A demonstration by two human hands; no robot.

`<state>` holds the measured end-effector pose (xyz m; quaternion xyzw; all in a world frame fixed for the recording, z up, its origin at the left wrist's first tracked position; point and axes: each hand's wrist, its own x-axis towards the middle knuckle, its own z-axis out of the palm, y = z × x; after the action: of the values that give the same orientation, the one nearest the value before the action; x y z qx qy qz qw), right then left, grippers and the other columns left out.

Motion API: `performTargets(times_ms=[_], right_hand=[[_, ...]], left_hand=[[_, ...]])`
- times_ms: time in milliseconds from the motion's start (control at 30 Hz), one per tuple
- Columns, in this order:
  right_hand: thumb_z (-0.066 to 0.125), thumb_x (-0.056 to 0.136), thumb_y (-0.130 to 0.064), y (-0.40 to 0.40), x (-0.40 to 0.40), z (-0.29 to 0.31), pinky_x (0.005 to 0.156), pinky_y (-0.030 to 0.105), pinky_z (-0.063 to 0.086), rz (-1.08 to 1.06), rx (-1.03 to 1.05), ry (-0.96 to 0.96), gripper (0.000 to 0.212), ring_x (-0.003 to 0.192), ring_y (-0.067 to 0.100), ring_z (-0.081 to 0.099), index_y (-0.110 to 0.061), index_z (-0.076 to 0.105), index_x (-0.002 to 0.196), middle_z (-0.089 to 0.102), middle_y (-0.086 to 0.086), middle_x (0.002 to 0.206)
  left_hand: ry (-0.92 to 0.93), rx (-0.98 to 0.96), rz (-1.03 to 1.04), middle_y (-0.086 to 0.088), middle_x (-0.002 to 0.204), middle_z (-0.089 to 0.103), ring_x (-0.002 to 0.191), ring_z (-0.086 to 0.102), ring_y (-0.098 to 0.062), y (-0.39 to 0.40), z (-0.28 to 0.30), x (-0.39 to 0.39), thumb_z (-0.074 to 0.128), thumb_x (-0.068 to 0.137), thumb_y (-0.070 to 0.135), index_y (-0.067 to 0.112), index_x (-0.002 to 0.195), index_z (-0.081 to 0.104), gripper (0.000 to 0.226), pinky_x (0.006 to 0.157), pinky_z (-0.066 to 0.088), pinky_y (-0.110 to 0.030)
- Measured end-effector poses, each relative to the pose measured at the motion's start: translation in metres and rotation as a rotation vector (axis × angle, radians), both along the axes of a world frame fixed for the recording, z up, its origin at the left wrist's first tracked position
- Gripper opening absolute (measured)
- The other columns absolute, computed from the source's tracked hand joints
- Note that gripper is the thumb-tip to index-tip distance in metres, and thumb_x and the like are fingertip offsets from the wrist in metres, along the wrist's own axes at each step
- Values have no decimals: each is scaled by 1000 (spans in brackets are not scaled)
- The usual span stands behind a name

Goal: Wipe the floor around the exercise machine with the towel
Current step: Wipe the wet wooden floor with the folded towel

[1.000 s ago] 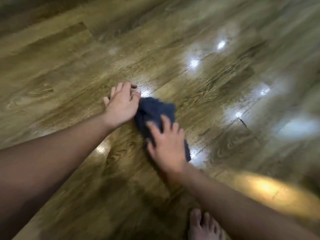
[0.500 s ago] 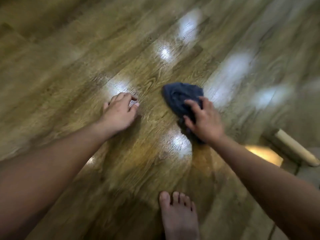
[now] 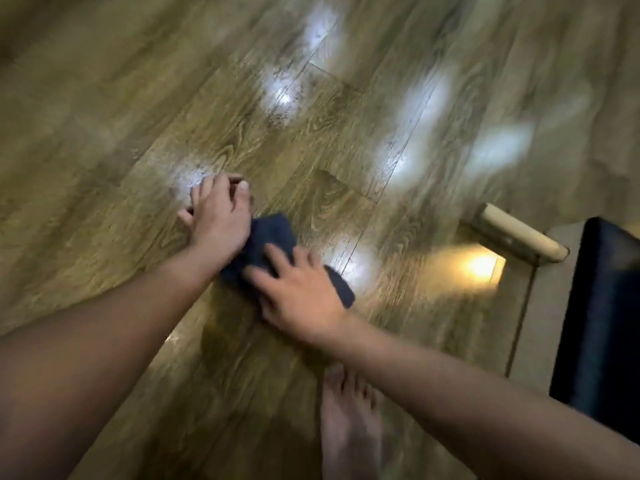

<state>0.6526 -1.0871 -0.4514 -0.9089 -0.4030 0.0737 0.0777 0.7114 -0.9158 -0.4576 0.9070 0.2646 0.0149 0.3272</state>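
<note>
Left hand (image 3: 218, 216): braced on the floor (image 3: 104, 168), fingers (image 3: 211, 188) curled down onto the boards, grasping nothing. Its heel touches the left edge of the towel.

Towel (image 3: 273, 233): small, dark blue, bunched into a loose wad, lying on the floor between the two hands and partly under the right one. Judged soft, limp and light; it will crumple and shift shape instead of sliding as a flat pad, so a flat palm pressed on its middle should serve better than a pinch at an edge. Whether it is damp cannot be told.

Right hand (image 3: 304, 296): laid palm-down on the near half of the towel, fingers (image 3: 277, 258) spread and extended, pressing and not clenched round the cloth.

Floor: glossy wood-pattern planks with bright reflections; judged smooth and likely slippery under cloth, and possibly under the bare foot (image 3: 349, 420) at the lower centre.

Right margin: a pale bar (image 3: 519, 237) lying low on the floor, and beside it a dark panel (image 3: 602, 323); probably parts of the exercise machine, though blur prevents certainty.
</note>
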Motion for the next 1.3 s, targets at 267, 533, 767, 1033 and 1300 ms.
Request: performTargets(times_ms=[267,533,767,1033,1300], right_hand=[[60,88,-50,-38,86,-7,78,42,49,299,-42,-22,55,104,35,54,-34,53,140,50,13,142],[58,91,-43,-73,341,-3,102,57,41,-787,7,4,56,128,47,41,-29,36,140,32,16,146],[57,89,-38,33,348,-12,103,53,36,-902,39,-140,56,132,41,37,-27,40,141,32,13,153],[62,80,-48,77,277,-20,79,46,48,-90,94,-69,55,103,36,50,-32,54,132,50,11,135],[52,88,-40,103,503,-18,99,54,41,-706,37,-153,58,128,42,39,-27,37,143,33,14,151]], left_hand=[[23,-16,-66,2,135,51,133,37,-20,-1,14,59,40,103,40,28,118,61,29,106,20,-47],[294,121,-100,3,166,8,152,-3,-15,46,-7,101,61,86,55,36,146,36,67,114,0,-64],[352,-14,71,1,166,-15,150,-18,-32,95,-10,203,50,76,82,34,157,1,106,112,-7,-69],[568,76,64,-2,160,-32,144,-29,-42,107,-22,228,25,101,56,36,155,-16,70,115,-12,-63],[607,16,80,11,149,-48,140,-41,-29,107,-20,229,18,98,65,55,141,-30,65,94,-8,-85]])
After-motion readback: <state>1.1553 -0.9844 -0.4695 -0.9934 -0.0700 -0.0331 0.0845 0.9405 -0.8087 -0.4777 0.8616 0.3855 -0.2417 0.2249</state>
